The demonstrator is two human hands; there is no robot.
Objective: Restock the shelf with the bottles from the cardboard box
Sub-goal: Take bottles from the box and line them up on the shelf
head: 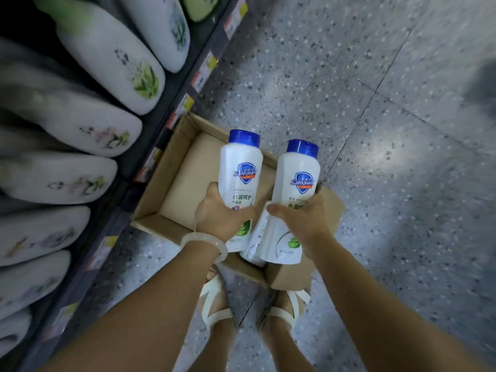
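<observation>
An open cardboard box [163,167] sits on the floor beside the shelf, its bottom mostly bare. Above it I hold two white bottles with blue caps. My left hand [220,213] grips the left bottle [240,167] around its lower half. My right hand [300,221] grips the right bottle [298,175] in the same way. Another white bottle [255,248] lies in the box's near corner, partly hidden under my hands. A pale bangle circles my left wrist.
The shelf [171,103] runs along the left, filled with large white bottles [112,63] lying with their bases toward me, price tags on its edge. Speckled grey floor [375,130] spreads to the right. My sandalled feet [220,304] stand just behind the box.
</observation>
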